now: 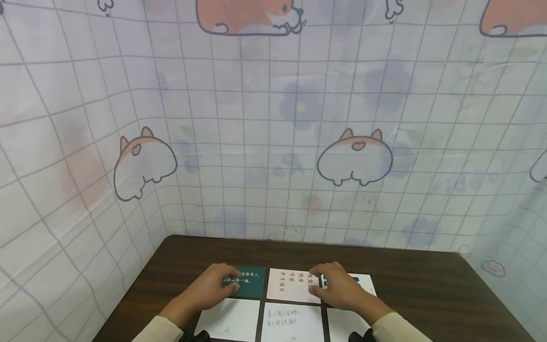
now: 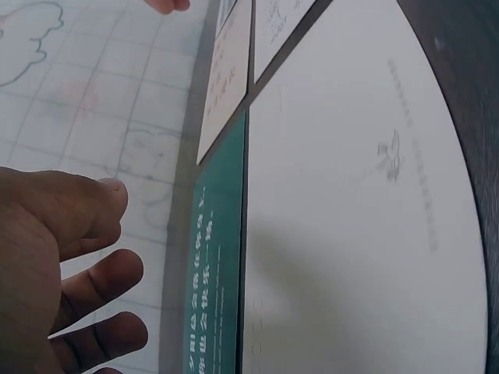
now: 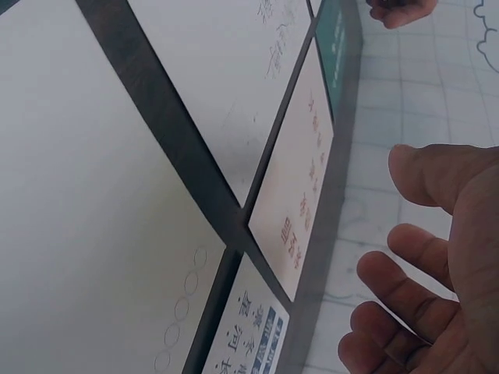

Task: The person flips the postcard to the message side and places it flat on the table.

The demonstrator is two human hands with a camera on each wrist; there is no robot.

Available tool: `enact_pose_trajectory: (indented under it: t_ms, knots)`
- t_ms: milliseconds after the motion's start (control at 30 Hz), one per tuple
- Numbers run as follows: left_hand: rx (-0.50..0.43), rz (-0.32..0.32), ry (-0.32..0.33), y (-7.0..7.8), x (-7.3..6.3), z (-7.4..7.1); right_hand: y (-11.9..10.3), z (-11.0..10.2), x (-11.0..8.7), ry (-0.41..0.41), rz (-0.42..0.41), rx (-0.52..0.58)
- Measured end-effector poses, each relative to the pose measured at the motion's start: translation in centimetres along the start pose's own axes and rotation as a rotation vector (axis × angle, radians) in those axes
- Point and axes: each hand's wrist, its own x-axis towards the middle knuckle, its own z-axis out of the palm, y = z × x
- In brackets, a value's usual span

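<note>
Two rows of cards lie flat. In the head view, the back row has a green card point(image 1: 252, 287) with white writing, a pale pink card point(image 1: 288, 286) with red writing, and a white-and-blue card point(image 1: 366, 283) at the right. My left hand point(image 1: 211, 287) hovers over the green card, fingers loosely bent, holding nothing. My right hand point(image 1: 342, 290) is over the white-and-blue card, its fingertips above the pink card's right edge. It also holds nothing; in the right wrist view its fingers point(image 3: 398, 292) are apart from the cards.
In front lie a white card point(image 1: 232, 320) at the left, a card point(image 1: 292, 325) with handwriting in the middle, and another white card point(image 1: 345, 325) at the right. They sit on a dark wooden table point(image 1: 410, 270). Behind it hangs a checked cloth point(image 1: 256, 190) printed with cartoon dogs.
</note>
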Motion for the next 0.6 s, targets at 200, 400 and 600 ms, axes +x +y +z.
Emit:
enact_pose_trajectory:
  t_ms: [200, 400, 600]
  knots:
    - [-0.008, -0.032, 0.006, -0.3, -0.2, -0.4, -0.4, 0.5, 0.6, -0.007, 0.026, 0.003]
    - [-0.006, -0.042, -0.013, -0.8, -0.3, -0.6, -0.2, 1.2, 1.0, -0.016, 0.035, -0.001]
    - [-0.026, -0.056, -0.019, -1.5, -0.3, -0.7, -0.1, 1.8, 1.4, -0.011, 0.01, 0.001]
